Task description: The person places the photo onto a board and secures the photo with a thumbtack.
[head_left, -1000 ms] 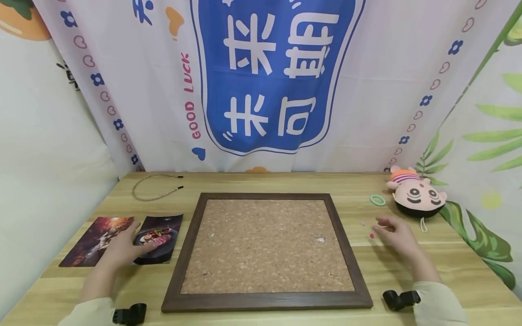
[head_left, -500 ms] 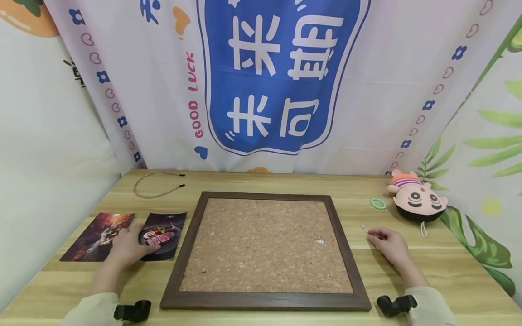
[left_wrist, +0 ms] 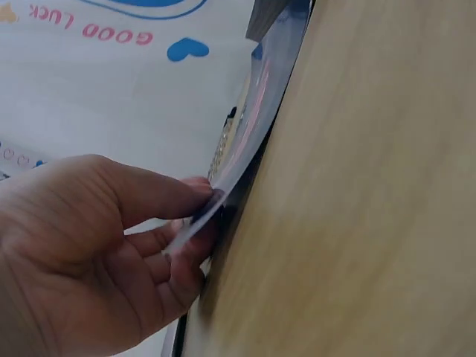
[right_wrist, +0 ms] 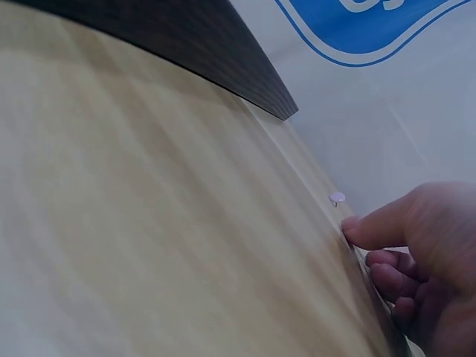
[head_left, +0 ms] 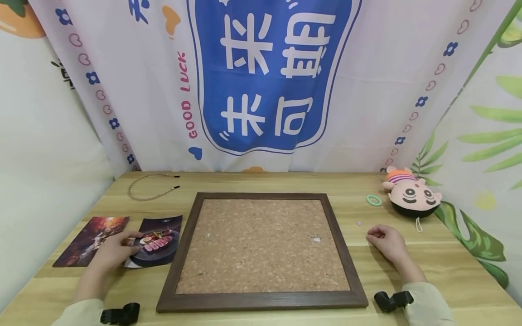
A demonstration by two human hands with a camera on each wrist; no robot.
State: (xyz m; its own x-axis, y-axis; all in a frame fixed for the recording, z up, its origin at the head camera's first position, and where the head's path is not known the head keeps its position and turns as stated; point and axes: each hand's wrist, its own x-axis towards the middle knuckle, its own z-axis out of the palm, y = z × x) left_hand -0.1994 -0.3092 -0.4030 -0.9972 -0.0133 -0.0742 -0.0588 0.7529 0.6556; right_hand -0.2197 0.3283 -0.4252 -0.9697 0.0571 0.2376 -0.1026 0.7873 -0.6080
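Observation:
My left hand [head_left: 112,248] pinches the left edge of a photo print of sliced meat on a dark plate [head_left: 157,242]. The print's near-left corner curls up, and the left wrist view shows its edge between thumb and fingers. A second print, dark with fiery red [head_left: 83,242], lies flat to the left, partly beneath that hand. My right hand [head_left: 389,244] has thumb and fingertips drawn together low on the tabletop, over the spot of a pink-red thumbtack, which the fingers hide. Just beyond the fingertips sits a pale purple thumbtack [right_wrist: 337,198].
A cork board in a dark wooden frame [head_left: 262,300] lies between the hands. A thin twisted headband [head_left: 148,199] is at the back left. On the right are a green ring [head_left: 373,200] and a plush doll pouch [head_left: 412,194]. A printed cloth [head_left: 346,113] hangs behind the table.
The left hand has taken hold of the meat print and lifted its near-left corner. The right hand came down over the pink-red thumbtack, closed its fingers there and then stayed.

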